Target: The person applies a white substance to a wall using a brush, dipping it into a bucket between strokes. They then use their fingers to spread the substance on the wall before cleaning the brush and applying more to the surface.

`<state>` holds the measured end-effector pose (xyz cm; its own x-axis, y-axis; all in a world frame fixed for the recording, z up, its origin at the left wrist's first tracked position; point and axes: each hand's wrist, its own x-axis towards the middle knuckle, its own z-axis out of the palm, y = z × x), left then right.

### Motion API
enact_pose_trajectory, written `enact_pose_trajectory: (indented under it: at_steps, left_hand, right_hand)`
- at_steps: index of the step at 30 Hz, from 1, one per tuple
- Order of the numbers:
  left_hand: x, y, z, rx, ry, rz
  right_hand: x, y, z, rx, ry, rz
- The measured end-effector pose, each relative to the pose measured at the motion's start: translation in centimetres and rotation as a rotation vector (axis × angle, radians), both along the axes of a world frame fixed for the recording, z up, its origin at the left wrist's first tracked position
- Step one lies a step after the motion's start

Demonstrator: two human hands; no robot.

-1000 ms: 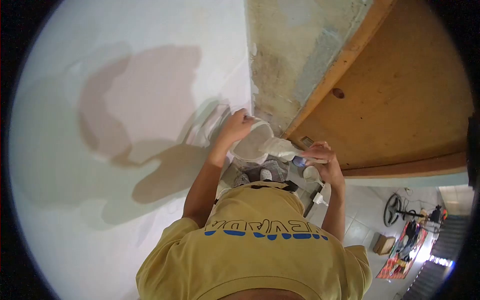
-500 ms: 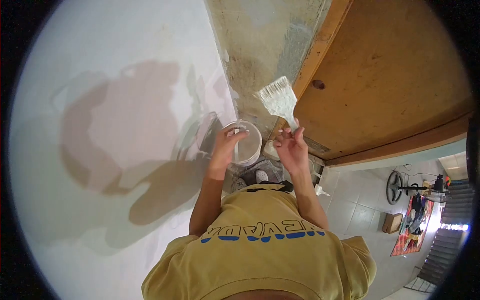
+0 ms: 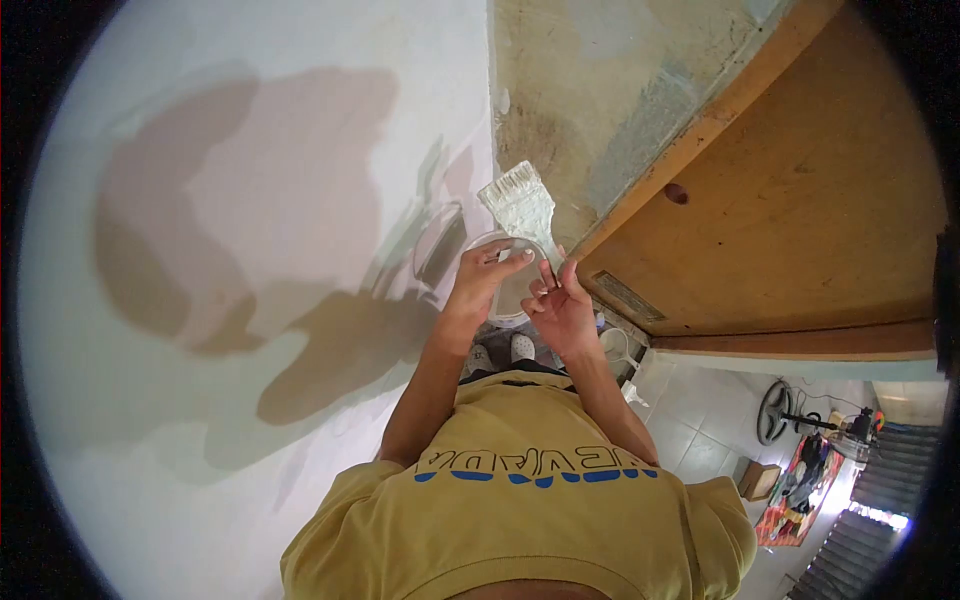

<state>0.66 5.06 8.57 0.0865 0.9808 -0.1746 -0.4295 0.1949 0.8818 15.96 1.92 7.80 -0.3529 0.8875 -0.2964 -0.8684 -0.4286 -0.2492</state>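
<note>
My right hand [image 3: 565, 318] grips a wide paintbrush [image 3: 523, 205] by its handle. The brush's bristles point up and slightly left, thickly coated in white paint. My left hand [image 3: 478, 287] is closed at the rim of a round, whitish paint bucket [image 3: 513, 300], and its fingers hide part of the opening. The brush handle is close to the left fingertips, with the brush head beyond the bucket's far rim. Whether anything else is pinched in the left fingers cannot be made out.
A white wall [image 3: 330, 180] with shadows rises on the left. Ahead is an unpainted, stained wall strip [image 3: 560, 90], beside a brown wooden door [image 3: 800, 200]. To the lower right, a fan [image 3: 775, 412], a cardboard box [image 3: 760, 480] and a red mat stand on floor tiles.
The brush and right hand have moved left, close to my left hand and the bucket. The left hand and bucket have shifted slightly right in view, and my view has turned.
</note>
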Motion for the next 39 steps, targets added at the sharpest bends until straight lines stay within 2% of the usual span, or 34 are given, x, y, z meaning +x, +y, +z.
enact_pose_trajectory:
  at_steps: [4, 7, 12, 16, 19, 21, 23, 24, 25, 27, 29, 31, 33, 35, 37, 39]
  left_hand:
    - [-0.2, 0.1, 0.5, -0.064, 0.018, -0.001]
    - [-0.4, 0.3, 1.2, -0.096, -0.027, -0.099]
    - [-0.3, 1.3, 0.3, -0.046, 0.002, 0.047]
    - [-0.4, 1.4, 0.0, -0.072, -0.047, 0.036]
    - [-0.3, 1.4, -0.5, 0.01, -0.018, 0.037]
    - [-0.2, 1.4, -0.8, -0.08, -0.047, 0.033]
    - [-0.2, 1.6, -1.4, -0.11, -0.065, 0.016]
    - [-0.3, 1.7, -1.8, -0.154, -0.082, 0.007]
    - [-0.4, 1.7, -2.2, -0.14, -0.076, -0.009]
    - [-0.6, 1.7, -2.9, -0.166, -0.043, 0.021]
    - [-0.6, 1.4, -3.0, -0.1, 0.0, 0.033]
    - [-0.7, 1.3, -3.7, -0.124, 0.029, -0.03]
    - [-0.4, 1.3, -4.9, -0.133, 0.004, -0.061]
    - [-0.3, 1.8, -5.0, -0.141, -0.016, -0.082]
    - [-0.1, 1.6, -3.9, -0.139, 0.002, -0.025]
    - [-0.6, 1.6, -5.0, -0.123, 0.038, -0.075]
  right_hand:
    - [-0.9, 0.1, -0.1, -0.039, -0.001, 0.045]
    - [-1.4, 0.3, -0.7, -0.034, 0.011, 0.077]
    - [-1.4, 0.6, -0.7, -0.028, -0.019, 0.106]
    - [-1.3, 0.4, -1.5, -0.033, -0.011, 0.159]
    - [-0.7, 0.0, -2.4, -0.045, -0.057, 0.189]
    - [0.2, -0.4, -2.8, -0.048, -0.098, 0.194]
    - [1.7, -1.1, -2.8, -0.028, -0.333, 0.164]
    - [2.8, -1.2, -3.2, 0.174, -0.686, 0.186]
    - [4.1, -0.8, -3.0, 0.183, -0.683, 0.165]
    - [6.3, -0.2, -2.3, 0.455, -1.259, -0.196]
    - [7.2, 1.5, 4.0, 0.828, -1.988, -0.258]
    - [7.4, 4.9, 9.1, 1.218, -2.479, -0.248]
    - [6.8, 9.2, 13.0, 1.52, -2.862, -0.392]
    - [6.6, 14.1, 16.0, 1.585, -3.09, -0.693]
    - [7.3, 17.4, 19.4, 1.617, -3.15, -0.745]
    - [8.3, 19.6, 20.7, 1.664, -3.204, -0.78]
